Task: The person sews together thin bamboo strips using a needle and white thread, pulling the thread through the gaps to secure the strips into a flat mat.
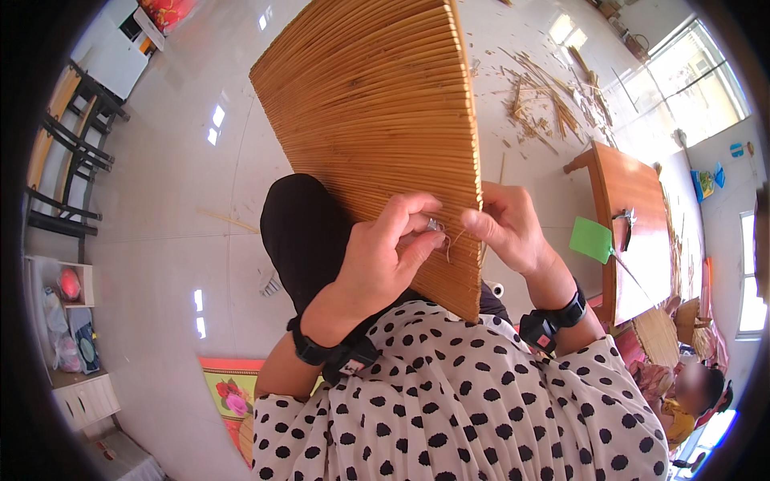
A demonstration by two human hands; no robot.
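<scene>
A panel of thin reed or bamboo strips [373, 108] stands tilted across my lap, its near corner against my dotted shirt. My left hand [388, 252] is in front of its lower right part, thumb and index finger drawn together on a thin cord [448, 246]. A silvery metal band, perhaps a ring or thimble [432, 224], shows on one finger. My right hand [508, 225] is at the panel's right edge, thumb in front and fingers behind, partly hidden. The cord's loose end reaches toward the right thumb. Both wrists wear black straps with small devices.
Cut strips and scraps [547, 102] litter the tiled floor at upper right. A wooden table [637, 240] at right bears pliers [625, 225]; a green fly swatter [591, 240] overlaps its edge. Another person [680, 391] sits at lower right. Stacked black-legged furniture [72, 144] stands left.
</scene>
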